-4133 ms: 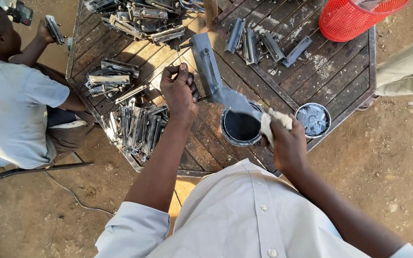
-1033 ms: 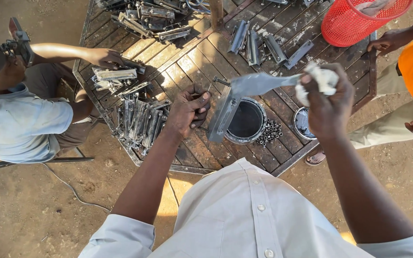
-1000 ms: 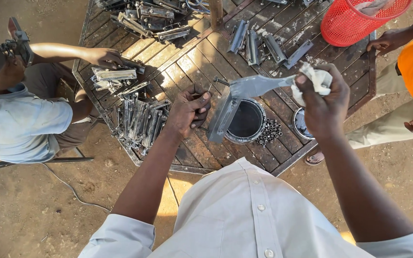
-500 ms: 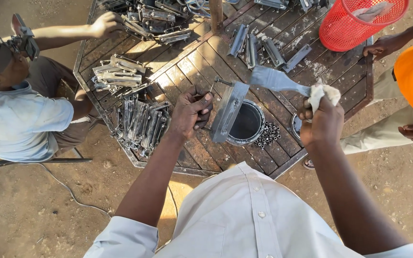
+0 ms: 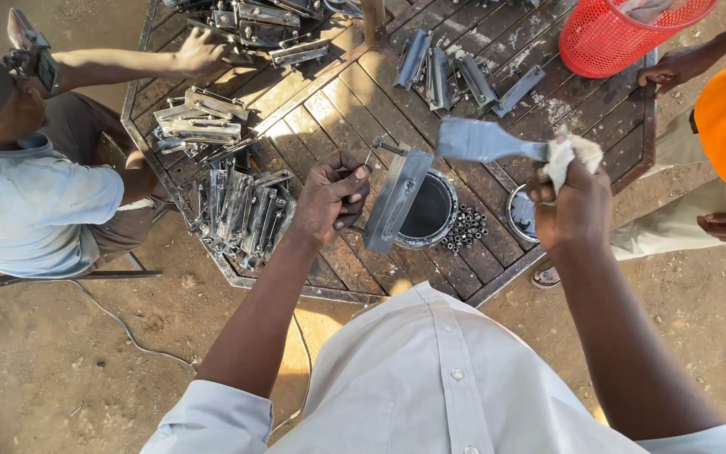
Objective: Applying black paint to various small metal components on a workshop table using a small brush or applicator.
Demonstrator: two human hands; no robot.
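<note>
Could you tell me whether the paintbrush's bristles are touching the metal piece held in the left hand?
Apart. The head view shows wooden table between the paintbrush bristles and the metal piece.

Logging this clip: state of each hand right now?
Left hand: closed on flat grey metal piece.
Right hand: closed on grey-bristled paintbrush with white rag.

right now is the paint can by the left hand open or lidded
Open: the paint can shows a dark round interior with no lid on it, right beside the metal piece.
</note>
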